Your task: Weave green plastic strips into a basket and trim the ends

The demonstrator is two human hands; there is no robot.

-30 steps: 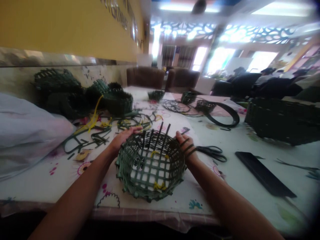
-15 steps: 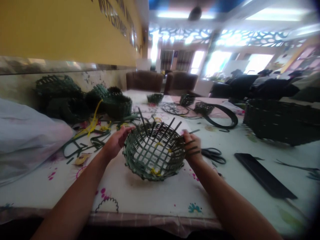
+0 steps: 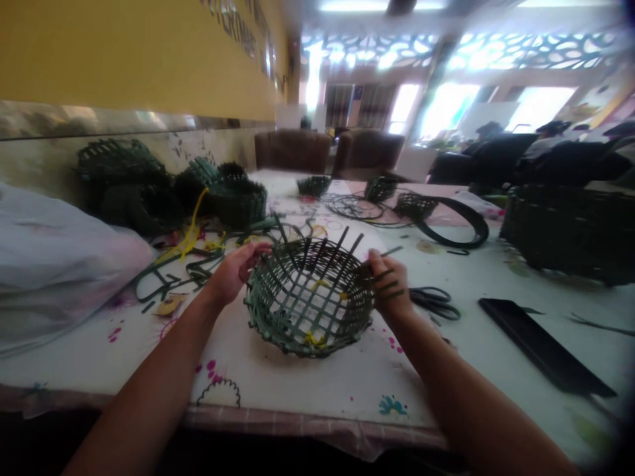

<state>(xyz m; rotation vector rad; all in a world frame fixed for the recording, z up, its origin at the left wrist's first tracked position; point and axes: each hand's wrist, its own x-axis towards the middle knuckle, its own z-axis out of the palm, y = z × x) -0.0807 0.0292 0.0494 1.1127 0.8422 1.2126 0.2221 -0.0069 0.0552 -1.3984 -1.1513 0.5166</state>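
A round woven basket (image 3: 310, 297) of dark green strips is between my hands over the table, with its open lattice base facing me. Several loose strip ends stick up along its far rim and out at its right side. My left hand (image 3: 239, 270) grips the rim at the upper left, its fingers closed. On the right side, my right hand (image 3: 389, 281) is closed around the rim, with strip ends poking out past the fingers. Bits of yellow strip (image 3: 315, 340) show inside the basket.
Black-handled scissors (image 3: 435, 301) lie right of my right hand, near a flat dark object (image 3: 543, 344). A large basket (image 3: 570, 231) stands at the right. Finished baskets (image 3: 238, 201), strip scraps and a white plastic bag (image 3: 64, 264) are at the left.
The view has shifted slightly, so the surroundings sit differently in the frame. Both hands keep their hold on the basket, which looks nearly unchanged.
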